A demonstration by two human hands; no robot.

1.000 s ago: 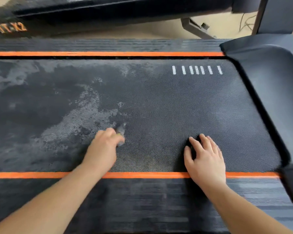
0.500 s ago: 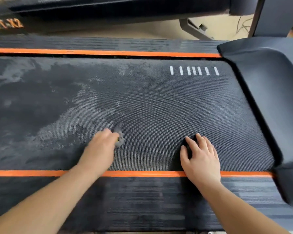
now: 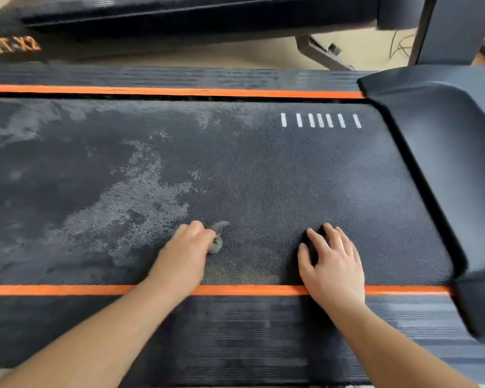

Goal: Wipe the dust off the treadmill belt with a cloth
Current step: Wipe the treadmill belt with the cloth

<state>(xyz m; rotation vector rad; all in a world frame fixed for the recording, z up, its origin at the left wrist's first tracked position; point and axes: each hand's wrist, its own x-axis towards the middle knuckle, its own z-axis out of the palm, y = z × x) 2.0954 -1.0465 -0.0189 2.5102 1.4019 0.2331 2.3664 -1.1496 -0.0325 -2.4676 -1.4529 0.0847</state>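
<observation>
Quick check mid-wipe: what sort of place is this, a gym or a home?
Probably a gym or equipment room, though little shows. The dusty treadmill belt fills the view, a second dark machine marked TT-X2 stands just beyond it, and cables trail on the tan floor.

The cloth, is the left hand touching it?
Touching. The head view shows the left hand gripping the grey cloth, which pokes out of its fist.

One head-worn camera looks forward and down, close over the treadmill belt (image 3: 263, 169), from its near side rail (image 3: 235, 337).
</observation>
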